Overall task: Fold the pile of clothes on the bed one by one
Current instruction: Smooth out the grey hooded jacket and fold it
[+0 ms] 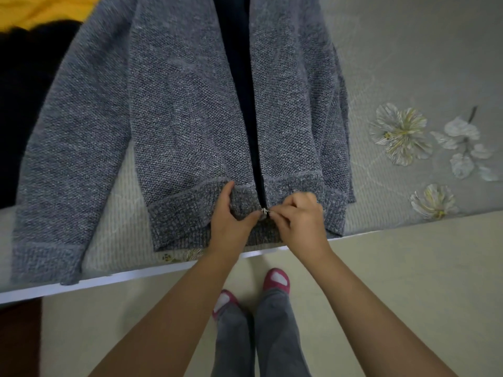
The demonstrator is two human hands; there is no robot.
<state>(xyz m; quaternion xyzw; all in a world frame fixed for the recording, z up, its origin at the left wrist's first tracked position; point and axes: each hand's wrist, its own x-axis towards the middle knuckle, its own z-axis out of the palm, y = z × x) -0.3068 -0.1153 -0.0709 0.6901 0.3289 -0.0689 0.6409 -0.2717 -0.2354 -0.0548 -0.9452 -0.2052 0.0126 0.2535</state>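
A grey-blue knit zip jacket lies flat on the bed, front up, its hem at the bed's near edge and both sleeves laid down along its sides. The front is unzipped and shows a dark lining. My left hand grips the ribbed hem just left of the zipper's bottom end. My right hand pinches the small metal zipper pull at the hem.
A black garment and a yellow one lie at the far left of the bed. The grey bedcover carries white flower prints on the right. Below the bed edge is a pale floor with my feet in pink slippers.
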